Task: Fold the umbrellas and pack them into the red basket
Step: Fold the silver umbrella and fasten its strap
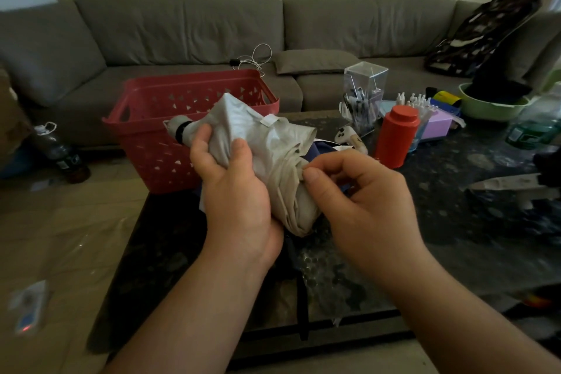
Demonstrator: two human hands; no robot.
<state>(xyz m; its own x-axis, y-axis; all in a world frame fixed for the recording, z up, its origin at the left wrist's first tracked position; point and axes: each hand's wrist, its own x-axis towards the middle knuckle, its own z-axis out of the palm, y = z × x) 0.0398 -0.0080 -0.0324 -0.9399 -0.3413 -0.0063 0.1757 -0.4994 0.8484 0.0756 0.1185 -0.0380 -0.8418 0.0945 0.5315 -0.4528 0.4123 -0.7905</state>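
Midway through folding: left hand grips the crumpled pale-grey fabric umbrella, right hand pinches a pleat (strap unfastened); wrap next, then the red perforated plastic basket, centre-left.

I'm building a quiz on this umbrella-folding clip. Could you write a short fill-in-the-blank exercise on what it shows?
1. The left hand grips a light grey ____.
2. The basket behind the umbrella is ____ in colour.
3. The right hand pinches the umbrella's ____.
4. The orange-red bottle stands to the ____ of the basket.

Missing words: umbrella; red; fabric; right
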